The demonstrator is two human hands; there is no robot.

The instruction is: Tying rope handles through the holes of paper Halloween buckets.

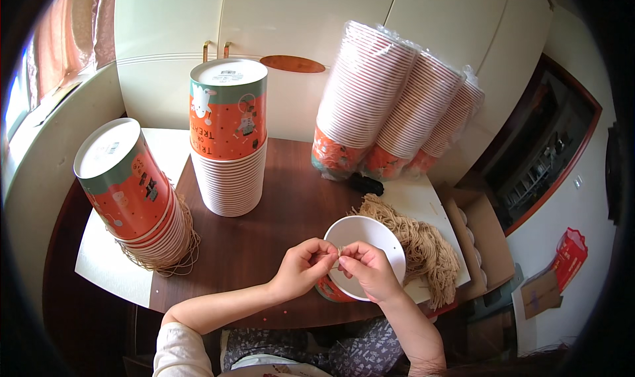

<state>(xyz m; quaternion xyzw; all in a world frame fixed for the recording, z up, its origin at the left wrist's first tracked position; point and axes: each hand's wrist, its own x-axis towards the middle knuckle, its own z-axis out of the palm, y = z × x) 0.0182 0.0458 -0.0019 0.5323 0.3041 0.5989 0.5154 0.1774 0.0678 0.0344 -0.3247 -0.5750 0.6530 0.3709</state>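
Note:
Over an open paper bucket (357,229), white inside and orange outside, both hands meet with their fingertips together. My left hand (305,266) pinches a short bit of thin beige string at the bucket's near left side. My right hand (372,271) is closed on the same string, its thumb and forefinger touching the left fingertips. The fingers hide most of the string. A small hole shows in the bucket's wall on the right. Just right of the bucket lies a thick bundle of beige string (423,251).
Upside-down orange paper buckets stand stacked at left (135,198), with string loops (190,248) round the base. Another stack (228,178) stands mid-table. Plastic-wrapped bucket stacks (360,92) rise at the back right. A black item (366,184) lies below them. A cardboard box (493,245) stands at right.

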